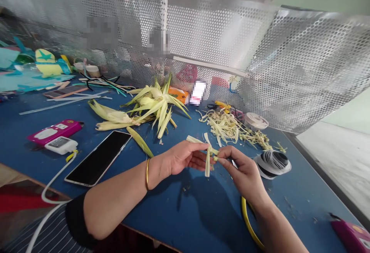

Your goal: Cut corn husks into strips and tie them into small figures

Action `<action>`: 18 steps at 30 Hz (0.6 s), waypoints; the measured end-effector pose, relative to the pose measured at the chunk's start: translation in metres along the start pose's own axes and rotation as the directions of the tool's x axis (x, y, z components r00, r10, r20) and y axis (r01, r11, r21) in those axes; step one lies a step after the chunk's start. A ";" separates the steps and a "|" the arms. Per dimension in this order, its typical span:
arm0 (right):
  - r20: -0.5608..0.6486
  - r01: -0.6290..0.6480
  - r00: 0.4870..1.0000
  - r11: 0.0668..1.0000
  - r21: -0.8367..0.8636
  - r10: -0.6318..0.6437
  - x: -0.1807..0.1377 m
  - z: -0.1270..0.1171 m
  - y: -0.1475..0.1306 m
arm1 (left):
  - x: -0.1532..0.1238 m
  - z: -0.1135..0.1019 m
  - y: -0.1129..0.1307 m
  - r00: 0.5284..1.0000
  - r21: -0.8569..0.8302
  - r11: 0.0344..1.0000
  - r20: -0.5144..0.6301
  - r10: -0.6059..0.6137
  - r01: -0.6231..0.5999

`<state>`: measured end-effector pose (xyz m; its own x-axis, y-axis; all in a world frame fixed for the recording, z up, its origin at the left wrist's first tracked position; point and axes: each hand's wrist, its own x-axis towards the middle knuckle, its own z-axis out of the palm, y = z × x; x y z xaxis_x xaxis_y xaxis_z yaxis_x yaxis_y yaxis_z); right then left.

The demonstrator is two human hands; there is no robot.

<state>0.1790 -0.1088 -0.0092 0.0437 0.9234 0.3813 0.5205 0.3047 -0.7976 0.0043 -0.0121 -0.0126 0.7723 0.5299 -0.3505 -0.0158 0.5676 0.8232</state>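
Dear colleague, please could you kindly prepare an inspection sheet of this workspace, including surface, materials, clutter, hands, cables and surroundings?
Surface: blue table, scattered with small scraps.
Materials: crossed pale strips in the hands; corn husks and a heap of shredded strips farther back.
Clutter: dark-screened phone and pink device at left; striped black-and-white object at right.
Hands: left hand and right hand both grip the crossed pale strips.
Cables: white cable runs from a small white device past the table's near edge; yellow curved piece at right, unclear whether cable.
Surroundings: perforated metal screen behind the table.
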 end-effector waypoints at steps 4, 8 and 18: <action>0.009 -0.009 1.000 1.000 -0.009 0.009 0.000 -0.001 0.002 | 0.000 0.000 -0.001 0.999 0.020 1.000 -0.040 0.024 -0.023; -0.121 0.025 0.992 0.998 -0.055 -0.032 0.000 0.000 0.003 | -0.002 0.007 -0.001 0.982 0.060 0.992 -0.145 0.120 -0.112; -0.286 0.024 0.955 0.979 -0.203 -0.082 -0.006 0.019 0.005 | -0.003 0.022 -0.014 0.986 0.090 0.987 -0.092 0.141 -0.133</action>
<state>0.1656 -0.1080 -0.0245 0.2424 0.7899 0.5632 0.6835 0.2729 -0.6770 0.0165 -0.0356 -0.0133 0.7004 0.6604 -0.2708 -0.0610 0.4334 0.8991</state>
